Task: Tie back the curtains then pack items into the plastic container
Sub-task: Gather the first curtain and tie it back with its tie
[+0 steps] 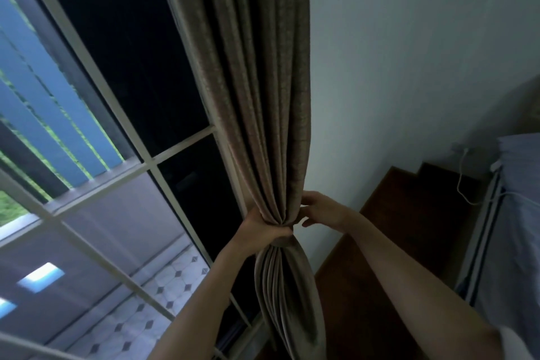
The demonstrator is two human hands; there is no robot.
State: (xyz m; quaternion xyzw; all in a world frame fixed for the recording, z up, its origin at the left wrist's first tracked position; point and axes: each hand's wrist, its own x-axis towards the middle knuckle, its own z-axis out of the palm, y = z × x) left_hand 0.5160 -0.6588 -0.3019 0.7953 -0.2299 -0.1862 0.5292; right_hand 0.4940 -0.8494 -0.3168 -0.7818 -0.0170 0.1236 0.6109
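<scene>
A brown pleated curtain [257,82] hangs beside the window, gathered into a narrow waist at about the height of my hands. A band of the same fabric, the tie-back [285,241], wraps that waist. My left hand [260,232] grips the gathered curtain from the left, fingers curled round it. On the right side of the bunch, my right hand [320,209] pinches the fabric at the edge of the curtain. Below the waist the curtain spreads out again. No plastic container is in view.
A white-framed window [125,126] fills the left side, with a tiled balcony floor [163,292] outside. A pale wall [409,67] is right of the curtain. A dark wooden floor [394,228], a white cable [461,178] and a bed edge [514,213] lie at the right.
</scene>
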